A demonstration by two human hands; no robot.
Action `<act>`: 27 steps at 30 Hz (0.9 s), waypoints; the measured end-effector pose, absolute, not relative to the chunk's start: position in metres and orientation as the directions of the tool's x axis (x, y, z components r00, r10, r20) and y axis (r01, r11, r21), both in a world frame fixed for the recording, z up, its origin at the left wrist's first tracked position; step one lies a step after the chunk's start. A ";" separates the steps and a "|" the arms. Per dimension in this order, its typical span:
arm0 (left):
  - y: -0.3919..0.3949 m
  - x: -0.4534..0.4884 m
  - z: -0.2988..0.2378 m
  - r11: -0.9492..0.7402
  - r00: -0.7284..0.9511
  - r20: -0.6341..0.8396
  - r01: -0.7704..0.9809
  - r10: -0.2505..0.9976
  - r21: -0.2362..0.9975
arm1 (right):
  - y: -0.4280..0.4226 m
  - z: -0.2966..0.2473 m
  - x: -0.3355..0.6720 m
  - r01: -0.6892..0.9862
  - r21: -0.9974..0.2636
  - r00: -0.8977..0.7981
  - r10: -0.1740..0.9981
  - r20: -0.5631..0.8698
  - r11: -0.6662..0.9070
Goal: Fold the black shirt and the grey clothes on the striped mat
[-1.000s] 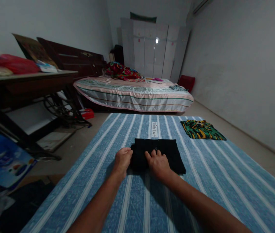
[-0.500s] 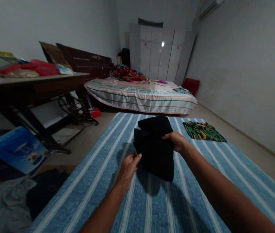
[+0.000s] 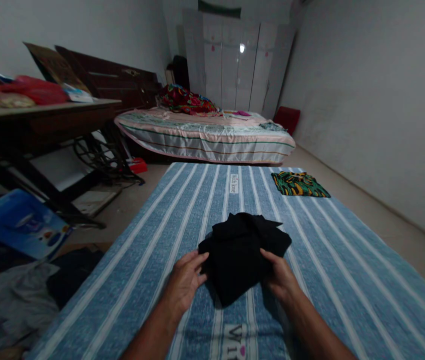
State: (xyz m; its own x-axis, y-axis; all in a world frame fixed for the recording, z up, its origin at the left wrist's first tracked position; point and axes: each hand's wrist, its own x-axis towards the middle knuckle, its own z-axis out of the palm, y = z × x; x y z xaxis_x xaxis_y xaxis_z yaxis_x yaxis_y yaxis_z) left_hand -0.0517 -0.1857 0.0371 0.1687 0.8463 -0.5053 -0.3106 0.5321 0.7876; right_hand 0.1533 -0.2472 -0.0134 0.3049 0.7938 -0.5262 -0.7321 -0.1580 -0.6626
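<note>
A folded black garment (image 3: 240, 262) is between my hands, just over the blue striped bed cover (image 3: 152, 280); its exact kind does not show. My left hand (image 3: 187, 277) pinches its left edge, the thumb and index finger at the cloth. On the other side, my right hand (image 3: 282, 275) grips the right edge with its thumb on top and its fingers partly hidden underneath. Loose folds and a pointed flap stick up along the garment's far side. Farther off to the right, a folded green, black and yellow patterned cloth (image 3: 300, 184) lies flat on the cover.
At left stand a sewing-machine table (image 3: 99, 105) with bags on it, a blue box (image 3: 20, 222) and a pile of grey clothes (image 3: 17, 295). Beyond the cover is a second bed (image 3: 204, 142) with a red floral blanket (image 3: 185, 100), then a wardrobe (image 3: 231, 70).
The black garment has come down and nearer to me, and it has turned. My right hand has moved nearer, along its right edge. The view has tilted down somewhat.
</note>
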 end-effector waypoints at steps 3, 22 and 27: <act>-0.205 -0.056 0.040 0.544 0.091 -0.544 -0.297 0.834 0.785 | -0.250 -0.008 0.162 -0.717 -0.684 0.326 0.804 -0.498 -0.133; -0.172 -0.012 0.033 0.414 0.043 -0.413 -0.174 0.910 0.893 | -0.227 -0.002 0.209 -0.362 -0.928 0.646 0.695 -0.317 -0.086; -0.169 -0.038 0.040 0.359 0.164 -0.344 -0.075 0.925 0.930 | -0.274 -0.003 0.194 -0.266 -0.960 0.632 0.736 -0.244 -0.091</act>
State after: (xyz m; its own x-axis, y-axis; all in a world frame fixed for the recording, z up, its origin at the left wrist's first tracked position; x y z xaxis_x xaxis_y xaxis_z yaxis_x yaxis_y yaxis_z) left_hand -0.0379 -0.1686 0.0396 0.1643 0.9246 -0.3438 -0.0746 0.3592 0.9303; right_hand 0.1942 -0.2737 -0.0032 0.6317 0.7357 -0.2442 -0.2655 -0.0906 -0.9598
